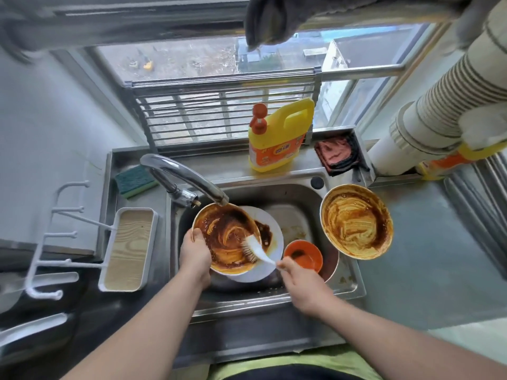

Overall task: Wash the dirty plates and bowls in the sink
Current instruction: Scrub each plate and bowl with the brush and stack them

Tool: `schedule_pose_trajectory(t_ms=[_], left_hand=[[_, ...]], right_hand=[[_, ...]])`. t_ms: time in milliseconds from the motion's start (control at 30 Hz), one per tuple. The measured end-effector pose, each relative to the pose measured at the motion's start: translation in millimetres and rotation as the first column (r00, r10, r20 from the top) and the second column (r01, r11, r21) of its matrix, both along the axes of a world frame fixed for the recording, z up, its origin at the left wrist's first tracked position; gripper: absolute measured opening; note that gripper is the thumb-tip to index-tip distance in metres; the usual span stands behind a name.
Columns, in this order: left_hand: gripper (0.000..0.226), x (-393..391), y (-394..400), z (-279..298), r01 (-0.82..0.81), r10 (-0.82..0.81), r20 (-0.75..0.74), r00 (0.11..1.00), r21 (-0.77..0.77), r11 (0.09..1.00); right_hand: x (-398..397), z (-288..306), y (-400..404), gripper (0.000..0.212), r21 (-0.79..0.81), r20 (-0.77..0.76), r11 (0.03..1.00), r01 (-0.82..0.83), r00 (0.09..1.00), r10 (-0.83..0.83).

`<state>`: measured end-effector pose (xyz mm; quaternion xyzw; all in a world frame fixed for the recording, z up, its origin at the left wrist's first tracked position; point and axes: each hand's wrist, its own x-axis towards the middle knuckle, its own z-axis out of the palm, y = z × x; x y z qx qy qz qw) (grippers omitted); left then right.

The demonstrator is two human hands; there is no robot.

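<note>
The left hand (195, 253) grips the near left rim of a sauce-smeared bowl (226, 237), thumb hooked over the edge and the other fingers hidden beneath it. The bowl tilts above the steel sink (290, 212), directly under the spout of the tap (186, 178), and overlaps a white plate (270, 242) that lies in the basin with a dark patch of sauce on it. The right hand (300, 283) curls its fingers around the white handle of a dish brush (255, 249), whose bristles press against the inside of the held bowl near its lower right wall.

Just right of the brush handle a small orange bowl (303, 255) sits in the basin, seemingly resting on a darker dish below it, though that one is mostly hidden. A second dirty bowl (356, 221), streaked brown and yellow, rests on the right rim of the sink, partly over the counter.

Behind the sink a yellow detergent bottle (278, 138) with an orange pump stands on the ledge, with a reddish cloth (336, 152) in a holder to its right. A green sponge (134, 181) lies on the left ledge behind the tap, and a white tray (129, 249) with a wood-grain bottom sits left of the basin.
</note>
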<state>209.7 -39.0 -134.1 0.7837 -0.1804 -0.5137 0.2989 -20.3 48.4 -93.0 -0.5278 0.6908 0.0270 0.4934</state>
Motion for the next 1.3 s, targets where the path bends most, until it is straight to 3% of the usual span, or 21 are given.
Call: schedule_pose_trajectory(t_ms=[133, 267, 400, 500, 600, 767, 900, 1000, 1200, 1300], left_hand=[[0.039, -20, 5, 7, 0.061, -0.049, -0.178, 0.983, 0.063, 0.996], [0.039, -27, 0, 13, -0.006, 0.026, -0.223, 0.974, 0.091, 0.996], [0.045, -6, -5, 2, -0.086, 0.092, -0.143, 0.985, 0.044, 0.995], [0.05, -9, 6, 0, 0.032, -0.029, -0.087, 0.996, 0.035, 0.999], [0.051, -23, 17, -2, 0.11, -0.109, -0.054, 0.993, 0.033, 0.993], [0.046, -21, 9, 1, -0.027, 0.032, -0.056, 0.998, 0.081, 0.996], [0.051, -19, 10, -4, 0.007, -0.009, 0.021, 1.0, 0.097, 0.995], [0.036, -32, 19, -3, 0.027, -0.027, 0.006, 1.0, 0.093, 0.995], [0.036, -15, 9, 8, 0.082, -0.076, 0.274, 0.959, -0.01, 0.997], [0.04, -10, 2, 19, 0.17, -0.156, 0.372, 0.915, -0.004, 0.985]], right_hand=[[5, -5, -43, 0.023, -0.082, 0.046, 0.993, 0.089, 0.995, -0.086], [37, 11, -12, 0.022, -0.08, 0.172, 0.996, -0.027, 0.984, 0.041], [-11, 5, 15, 0.017, -0.024, 0.075, 0.999, -0.035, 0.996, 0.037], [-24, -3, -21, 0.02, -0.045, -0.014, 0.999, 0.018, 1.0, -0.019], [10, -1, -55, 0.028, -0.094, 0.032, 0.995, 0.039, 0.999, -0.036], [61, 14, -6, 0.022, -0.022, 0.223, 0.998, 0.067, 0.973, -0.06], [56, 12, 1, 0.027, -0.035, 0.175, 0.999, 0.027, 0.984, -0.021], [58, 2, -37, 0.029, -0.098, 0.075, 0.993, 0.063, 0.996, -0.055], [10, -22, -42, 0.025, 0.004, -0.109, 1.0, 0.004, 0.994, -0.003], [11, -14, -20, 0.026, -0.01, -0.028, 0.998, 0.069, 0.997, -0.069]])
